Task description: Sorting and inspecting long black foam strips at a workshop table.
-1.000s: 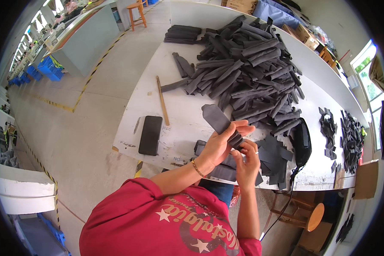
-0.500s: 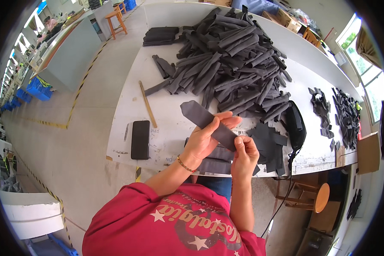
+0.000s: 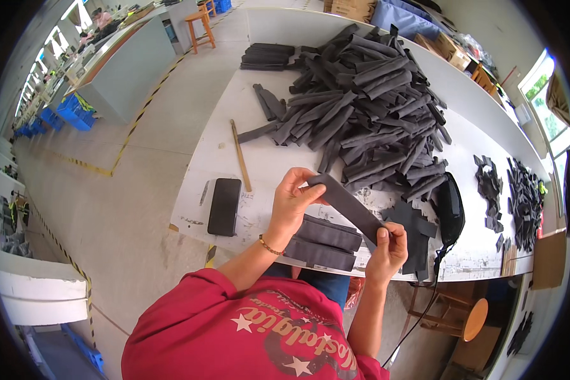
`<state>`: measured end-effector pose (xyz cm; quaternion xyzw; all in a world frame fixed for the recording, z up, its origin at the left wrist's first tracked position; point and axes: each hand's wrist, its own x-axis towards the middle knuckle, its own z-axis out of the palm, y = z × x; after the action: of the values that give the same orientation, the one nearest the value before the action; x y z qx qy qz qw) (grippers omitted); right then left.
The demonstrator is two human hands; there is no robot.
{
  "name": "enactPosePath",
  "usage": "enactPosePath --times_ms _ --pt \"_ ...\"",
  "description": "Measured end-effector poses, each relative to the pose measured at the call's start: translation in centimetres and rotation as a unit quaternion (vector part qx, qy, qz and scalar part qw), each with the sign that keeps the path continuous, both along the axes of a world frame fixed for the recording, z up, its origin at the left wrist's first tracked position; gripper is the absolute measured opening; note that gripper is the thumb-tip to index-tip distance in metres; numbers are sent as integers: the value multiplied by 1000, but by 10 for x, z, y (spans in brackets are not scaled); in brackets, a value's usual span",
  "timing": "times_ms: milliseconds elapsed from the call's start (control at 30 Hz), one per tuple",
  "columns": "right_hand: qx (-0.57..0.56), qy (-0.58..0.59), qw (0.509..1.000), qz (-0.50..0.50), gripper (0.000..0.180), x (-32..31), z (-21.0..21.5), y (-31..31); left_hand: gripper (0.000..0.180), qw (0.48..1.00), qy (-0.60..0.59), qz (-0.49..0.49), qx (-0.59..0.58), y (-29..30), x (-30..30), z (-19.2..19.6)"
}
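The dark grey fabric strip [image 3: 347, 201] looks light and soft, probably pliable enough to fold or sag if held at one end only, and unlikely to break or slip; pinching it close to both ends, thumb on top, seems the sound way to keep it flat. The left hand [image 3: 296, 195] grips its upper-left end and the right hand [image 3: 387, 252] pinches its lower-right end, so it stretches between them on a slant, above the tabletop [image 3: 193, 180]. It is long, narrow and matt, with fairly straight edges; its end shapes are partly covered by fingers. Similar neat strips [image 3: 323, 244] lie just below it, near the tabletop's front edge, and a loose heap of dark pieces [image 3: 373, 95] lies beyond.
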<state>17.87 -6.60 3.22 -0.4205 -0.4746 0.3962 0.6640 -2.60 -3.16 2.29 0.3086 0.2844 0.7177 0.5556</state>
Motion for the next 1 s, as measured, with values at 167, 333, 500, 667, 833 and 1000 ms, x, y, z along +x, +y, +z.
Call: enactPosePath --times_ms 167,333,500,667,833,1000 --pt "-1 53 999 3 10 4 -7 0 21 997 -10 65 46 0 1 0" --pt "-20 84 996 16 10 8 -17 3 17 996 79 -47 -13 -2 -12 -2" --pt "-21 84 996 27 10 7 -18 4 35 990 124 -53 34 0 -20 -6" --pt "-15 59 998 14 11 7 -15 4 65 995 70 -41 49 -4 -20 9" --pt "-19 62 997 48 9 7 -12 6 56 998 51 -14 37 9 -25 0" --pt "-23 9 998 60 9 12 -10 11 17 985 116 -116 -61 5 -26 1"
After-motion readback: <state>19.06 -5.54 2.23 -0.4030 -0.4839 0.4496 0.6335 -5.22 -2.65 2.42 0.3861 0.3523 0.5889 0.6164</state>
